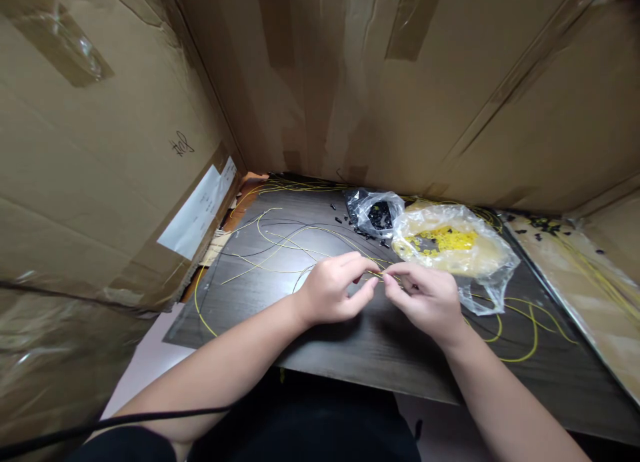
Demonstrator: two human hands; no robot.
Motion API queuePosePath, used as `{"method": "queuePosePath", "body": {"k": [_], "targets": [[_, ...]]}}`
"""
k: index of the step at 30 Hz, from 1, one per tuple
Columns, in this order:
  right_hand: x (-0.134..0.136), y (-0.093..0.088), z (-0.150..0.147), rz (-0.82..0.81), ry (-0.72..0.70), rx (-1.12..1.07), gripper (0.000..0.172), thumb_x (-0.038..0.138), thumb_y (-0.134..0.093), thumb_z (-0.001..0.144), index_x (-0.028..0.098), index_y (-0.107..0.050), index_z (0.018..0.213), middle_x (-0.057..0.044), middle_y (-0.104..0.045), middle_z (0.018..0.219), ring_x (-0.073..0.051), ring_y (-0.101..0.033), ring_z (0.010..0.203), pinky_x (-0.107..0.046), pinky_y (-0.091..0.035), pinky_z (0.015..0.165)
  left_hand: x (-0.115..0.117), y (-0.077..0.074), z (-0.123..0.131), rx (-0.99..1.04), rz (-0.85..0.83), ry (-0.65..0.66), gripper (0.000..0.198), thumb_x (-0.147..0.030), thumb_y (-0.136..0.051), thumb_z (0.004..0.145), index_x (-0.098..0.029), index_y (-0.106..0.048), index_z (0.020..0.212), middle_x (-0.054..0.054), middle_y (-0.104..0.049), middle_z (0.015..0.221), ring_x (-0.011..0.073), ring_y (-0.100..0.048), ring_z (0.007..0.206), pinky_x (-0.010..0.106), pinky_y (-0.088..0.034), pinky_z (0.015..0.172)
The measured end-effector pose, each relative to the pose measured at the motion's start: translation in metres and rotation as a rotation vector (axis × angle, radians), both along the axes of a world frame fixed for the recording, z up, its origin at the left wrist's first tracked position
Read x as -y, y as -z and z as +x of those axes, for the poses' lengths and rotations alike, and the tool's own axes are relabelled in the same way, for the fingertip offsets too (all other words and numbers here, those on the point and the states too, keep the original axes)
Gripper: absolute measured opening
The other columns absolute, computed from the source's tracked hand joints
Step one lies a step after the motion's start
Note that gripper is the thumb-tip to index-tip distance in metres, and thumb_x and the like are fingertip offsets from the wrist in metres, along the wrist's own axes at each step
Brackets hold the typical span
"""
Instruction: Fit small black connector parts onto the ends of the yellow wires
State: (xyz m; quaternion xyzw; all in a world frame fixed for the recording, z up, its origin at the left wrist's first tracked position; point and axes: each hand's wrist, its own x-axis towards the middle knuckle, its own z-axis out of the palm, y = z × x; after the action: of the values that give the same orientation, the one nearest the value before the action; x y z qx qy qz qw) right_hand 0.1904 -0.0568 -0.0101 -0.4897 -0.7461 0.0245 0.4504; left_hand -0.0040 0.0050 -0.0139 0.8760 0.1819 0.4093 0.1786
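Note:
Over the middle of the dark board, my left hand (335, 289) and my right hand (430, 299) meet almost fingertip to fingertip. Thin yellow wire (346, 237) runs up to the fingers, and both hands pinch it between thumb and forefinger. Anything small at the fingertips is too fine to make out. Just beyond my right hand lies an open clear plastic bag (483, 275) with many small yellow pieces (450, 241) in it. Beside it is a smaller clear bag (393, 201) of small black pieces (380, 215). A few loose black pieces (338, 220) lie left of that bag.
Loose yellow wires curve over the dark board (240, 309), with a bundle along its back edge. Tall cardboard walls (320, 115) enclose the back and sides. A paper label (197, 212) is on the left wall. On the right, a taped cardboard sheet (595, 262) holds more wires and black bits.

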Motion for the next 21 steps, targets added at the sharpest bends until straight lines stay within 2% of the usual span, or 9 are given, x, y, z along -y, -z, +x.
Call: {"method": "queuePosePath", "body": {"k": [4, 7, 9, 12, 17, 21], "targets": [[-0.0016, -0.0021, 0.0008, -0.285, -0.029, -0.222, 0.011, 0.024, -0.063, 0.089, 0.017, -0.067, 0.081, 0.009, -0.028, 0.051, -0.007, -0.026, 0.044, -0.022, -0.026, 0.045, -0.0012, 0.0016, -0.0005, -0.033, 0.123, -0.031, 0.015, -0.019, -0.053, 0.093, -0.015, -0.065, 0.101, 0.005, -0.068, 0.080, 0.0123, -0.060, 0.067, 0.025, -0.050, 0.065], [-0.0048, -0.0010, 0.0035, -0.439, -0.076, -0.337, 0.017, 0.030, -0.064, 0.089, 0.017, -0.065, 0.080, 0.009, -0.029, 0.053, -0.007, -0.027, 0.046, -0.022, -0.026, 0.046, -0.0020, 0.0027, -0.0006, -0.048, 0.166, -0.059, 0.013, -0.018, -0.053, 0.094, -0.015, -0.066, 0.098, 0.004, -0.068, 0.078, 0.0120, -0.060, 0.065, 0.024, -0.049, 0.065], [-0.0060, 0.0006, 0.0048, -0.476, -0.086, -0.360, 0.019, 0.034, -0.064, 0.090, 0.017, -0.066, 0.081, 0.008, -0.031, 0.054, -0.008, -0.030, 0.047, -0.022, -0.028, 0.046, -0.0022, 0.0026, -0.0007, -0.040, 0.148, -0.058, 0.014, -0.018, -0.053, 0.094, -0.015, -0.066, 0.097, 0.005, -0.068, 0.078, 0.0120, -0.060, 0.065, 0.024, -0.049, 0.065], [-0.0049, 0.0022, 0.0045, -0.408, -0.062, -0.315, 0.018, 0.034, -0.062, 0.092, 0.017, -0.069, 0.088, 0.007, -0.033, 0.054, -0.008, -0.029, 0.047, -0.023, -0.026, 0.046, -0.0019, 0.0010, -0.0007, 0.025, 0.067, -0.037, 0.012, -0.018, -0.054, 0.093, -0.014, -0.065, 0.096, 0.004, -0.068, 0.077, 0.0119, -0.059, 0.066, 0.024, -0.049, 0.064], [-0.0005, -0.0002, -0.0003, -0.128, -0.013, -0.126, 0.012, 0.024, -0.063, 0.092, 0.018, -0.073, 0.095, 0.008, -0.034, 0.051, -0.008, -0.032, 0.045, -0.023, -0.028, 0.046, -0.0009, -0.0025, 0.0004, 0.093, -0.081, -0.021, 0.009, -0.018, -0.057, 0.092, -0.014, -0.065, 0.089, 0.003, -0.068, 0.075, 0.0098, -0.058, 0.063, 0.022, -0.046, 0.062], [0.0005, -0.0027, -0.0033, 0.004, 0.015, -0.044, 0.011, 0.021, -0.064, 0.091, 0.018, -0.072, 0.097, 0.008, -0.035, 0.051, -0.008, -0.036, 0.044, -0.023, -0.032, 0.046, 0.0006, -0.0027, 0.0015, 0.085, -0.149, -0.027, 0.009, -0.020, -0.058, 0.090, -0.015, -0.065, 0.087, 0.002, -0.066, 0.072, 0.0088, -0.055, 0.059, 0.021, -0.044, 0.059]]}}
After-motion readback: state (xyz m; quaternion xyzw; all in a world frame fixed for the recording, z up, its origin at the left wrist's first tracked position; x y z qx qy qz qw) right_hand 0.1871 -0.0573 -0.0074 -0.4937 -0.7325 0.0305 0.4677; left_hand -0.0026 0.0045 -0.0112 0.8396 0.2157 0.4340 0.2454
